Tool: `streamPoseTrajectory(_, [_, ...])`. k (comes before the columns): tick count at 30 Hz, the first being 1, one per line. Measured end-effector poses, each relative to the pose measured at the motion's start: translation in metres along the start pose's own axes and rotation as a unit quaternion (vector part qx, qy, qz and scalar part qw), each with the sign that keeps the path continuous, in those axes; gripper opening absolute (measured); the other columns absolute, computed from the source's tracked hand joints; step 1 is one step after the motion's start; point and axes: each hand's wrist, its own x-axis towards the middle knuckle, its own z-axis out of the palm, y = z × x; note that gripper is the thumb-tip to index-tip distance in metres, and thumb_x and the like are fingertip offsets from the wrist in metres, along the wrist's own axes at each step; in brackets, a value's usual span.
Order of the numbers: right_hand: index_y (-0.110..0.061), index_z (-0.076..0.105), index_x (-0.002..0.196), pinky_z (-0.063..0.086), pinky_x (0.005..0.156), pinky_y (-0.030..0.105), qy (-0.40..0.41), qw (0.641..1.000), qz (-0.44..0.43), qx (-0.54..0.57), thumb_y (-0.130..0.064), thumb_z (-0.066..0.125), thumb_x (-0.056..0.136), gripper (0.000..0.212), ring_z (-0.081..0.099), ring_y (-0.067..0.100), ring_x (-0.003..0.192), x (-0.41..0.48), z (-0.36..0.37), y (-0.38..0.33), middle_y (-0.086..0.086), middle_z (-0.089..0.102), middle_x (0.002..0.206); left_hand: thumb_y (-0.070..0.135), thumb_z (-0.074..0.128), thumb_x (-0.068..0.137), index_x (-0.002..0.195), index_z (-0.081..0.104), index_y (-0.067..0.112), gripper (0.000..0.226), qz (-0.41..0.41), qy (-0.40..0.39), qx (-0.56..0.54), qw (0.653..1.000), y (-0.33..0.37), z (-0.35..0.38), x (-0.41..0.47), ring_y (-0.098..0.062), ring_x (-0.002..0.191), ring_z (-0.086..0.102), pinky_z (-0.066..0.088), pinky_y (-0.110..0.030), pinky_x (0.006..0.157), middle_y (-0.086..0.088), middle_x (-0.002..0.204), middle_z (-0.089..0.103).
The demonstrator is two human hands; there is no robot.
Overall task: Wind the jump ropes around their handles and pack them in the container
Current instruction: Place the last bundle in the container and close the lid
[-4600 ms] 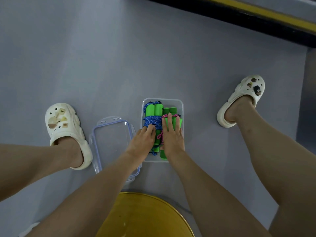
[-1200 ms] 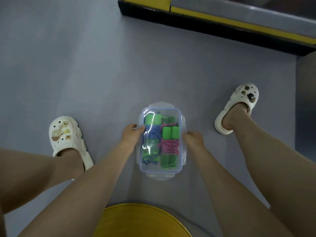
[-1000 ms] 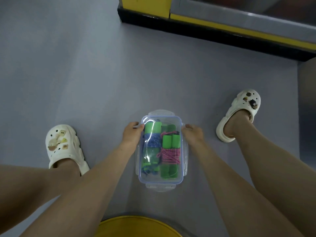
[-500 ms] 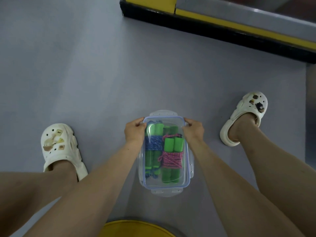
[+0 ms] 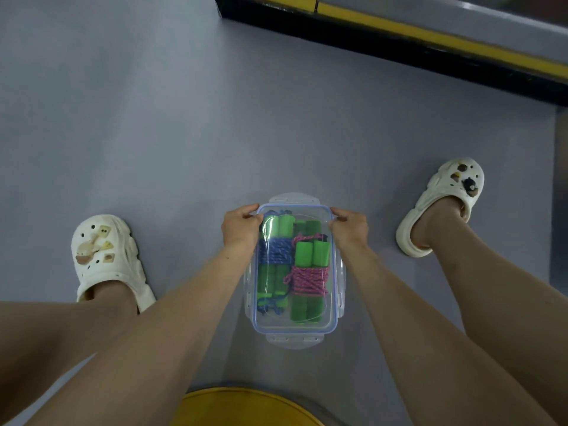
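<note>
Now | left grip (image 5: 241, 227), right grip (image 5: 350, 227) pinching upper corners of lidded box (image 5: 293, 331), centre frame | probably light, stiff, slick | best held at long sides

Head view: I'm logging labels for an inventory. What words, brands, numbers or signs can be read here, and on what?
No readable text anywhere in this view.
The lid and container: clear plastic, no print showing.
The green handles: plain.
The white shoes: small charms, no letters legible.
The yellow and black band: a stripe only, no sign.
</note>
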Motion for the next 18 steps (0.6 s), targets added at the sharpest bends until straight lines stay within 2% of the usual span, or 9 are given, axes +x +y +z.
streamPoseTrajectory(2, [-0.013, 0.059, 0.127, 0.046, 0.078, 0.014, 0.002, 1.000, -0.006, -0.008, 0.006, 0.049, 0.087, 0.046, 0.057, 0.012, 0.082, 0.003, 0.003, 0.003, 0.004, 0.063, 0.099, -0.001, 0.067, 0.081, 0.111, 0.071, 0.009, 0.032, -0.007, -0.006, 0.000, 1.000, 0.000, -0.001, 0.002, -0.017, 0.084, 0.062, 0.050, -0.025, 0.083, -0.006, 0.101, 0.071])
streamPoseTrajectory(5, [-0.012, 0.062, 0.124, 0.042, 0.067, 0.007, 0.002, 1.000, -0.010, 0.002, 0.004, 0.053, 0.090, 0.039, 0.057, 0.010, 0.081, 0.002, 0.005, 0.005, 0.006, 0.065, 0.116, -0.003, 0.067, 0.079, 0.107, 0.072, 0.007, 0.030, -0.005, -0.011, 0.004, 1.000, 0.000, -0.003, 0.003, -0.018, 0.085, 0.062, 0.051, -0.026, 0.085, -0.011, 0.101, 0.071])
streamPoseTrajectory(7, [-0.012, 0.063, 0.123, 0.045, 0.072, 0.010, -0.002, 1.000, -0.013, -0.009, 0.001, 0.055, 0.089, 0.037, 0.060, 0.012, 0.087, 0.001, 0.005, 0.004, 0.006, 0.065, 0.118, -0.003, 0.068, 0.080, 0.107, 0.073, 0.006, 0.029, 0.004, -0.013, 0.023, 1.000, 0.002, -0.004, 0.003, -0.017, 0.082, 0.061, 0.049, -0.022, 0.076, -0.009, 0.096, 0.070])
streamPoseTrajectory(9, [-0.016, 0.061, 0.126, 0.048, 0.089, 0.024, -0.004, 0.995, -0.062, -0.080, 0.004, 0.053, 0.086, 0.045, 0.061, 0.021, 0.102, 0.002, 0.005, 0.002, 0.008, 0.063, 0.124, -0.004, 0.068, 0.080, 0.106, 0.073, 0.006, 0.028, 0.014, -0.020, 0.040, 0.999, 0.005, -0.005, 0.002, -0.017, 0.080, 0.060, 0.047, -0.018, 0.068, -0.009, 0.094, 0.069])
streamPoseTrajectory(10, [-0.018, 0.058, 0.130, 0.043, 0.098, 0.031, -0.011, 0.981, -0.115, -0.158, 0.006, 0.052, 0.084, 0.053, 0.055, 0.027, 0.115, 0.001, 0.005, -0.001, 0.010, 0.057, 0.131, -0.004, 0.068, 0.080, 0.106, 0.073, 0.005, 0.028, 0.016, -0.022, 0.046, 0.999, 0.007, -0.005, 0.002, -0.017, 0.080, 0.059, 0.046, -0.017, 0.068, -0.010, 0.095, 0.069])
streamPoseTrajectory(12, [-0.020, 0.041, 0.143, 0.028, 0.110, 0.038, -0.049, 0.905, -0.250, -0.341, 0.009, 0.051, 0.085, 0.065, 0.031, 0.031, 0.136, -0.007, 0.008, -0.005, 0.012, 0.032, 0.151, -0.003, 0.068, 0.080, 0.106, 0.073, 0.006, 0.028, 0.015, -0.022, 0.053, 0.998, 0.008, -0.006, 0.002, -0.017, 0.081, 0.060, 0.047, -0.021, 0.074, -0.009, 0.096, 0.069])
streamPoseTrajectory(13, [-0.019, 0.030, 0.148, 0.020, 0.114, 0.039, -0.078, 0.867, -0.300, -0.390, 0.008, 0.048, 0.088, 0.069, 0.019, 0.028, 0.142, -0.011, 0.009, -0.004, 0.009, 0.017, 0.157, -0.003, 0.068, 0.080, 0.105, 0.073, 0.006, 0.028, 0.013, -0.022, 0.056, 0.998, 0.009, -0.006, 0.003, -0.017, 0.082, 0.060, 0.046, -0.021, 0.076, -0.008, 0.096, 0.069])
streamPoseTrajectory(14, [-0.018, 0.020, 0.151, 0.013, 0.117, 0.039, -0.107, 0.847, -0.324, -0.408, 0.008, 0.046, 0.090, 0.071, 0.009, 0.024, 0.145, -0.015, 0.011, -0.004, 0.007, 0.006, 0.160, -0.003, 0.068, 0.080, 0.105, 0.073, 0.007, 0.027, 0.011, -0.022, 0.059, 0.998, 0.009, -0.005, 0.003, -0.016, 0.082, 0.060, 0.046, -0.021, 0.078, -0.007, 0.096, 0.069])
streamPoseTrajectory(18, [-0.013, 0.005, 0.152, 0.000, 0.119, 0.043, -0.153, 0.858, -0.297, -0.391, -0.004, 0.051, 0.089, 0.079, -0.005, 0.018, 0.147, -0.019, 0.014, -0.002, 0.006, -0.002, 0.160, -0.002, 0.067, 0.081, 0.102, 0.073, 0.009, 0.025, 0.010, -0.020, 0.071, 0.997, 0.012, -0.005, 0.004, -0.014, 0.080, 0.059, 0.045, -0.019, 0.074, -0.004, 0.094, 0.067])
